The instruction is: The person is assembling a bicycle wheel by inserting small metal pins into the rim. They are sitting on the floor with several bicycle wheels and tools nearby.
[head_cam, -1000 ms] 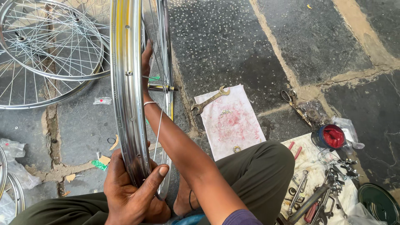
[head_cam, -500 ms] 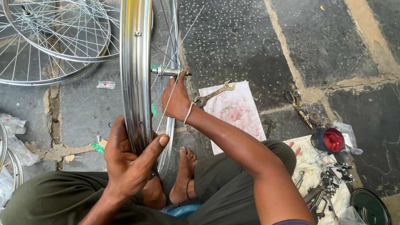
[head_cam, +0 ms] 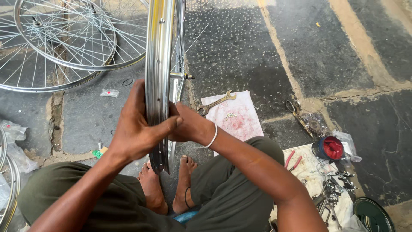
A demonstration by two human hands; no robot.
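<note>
Left of centre, the left hand clenches the upright chrome rim, standing between the bare feet. The right hand seems to grasp it behind, fingers hidden. Loose spokes could jab, or the rim tip onto the spanner.

There is only one view — a head-worn camera looking steeply down over the seated person's knees and bare feet. It sits close above the upright shiny steel bicycle rim, which runs up the frame's left centre. Beyond and to the right of that rim, dark stone paving stretches away — no second view shares it.
</note>
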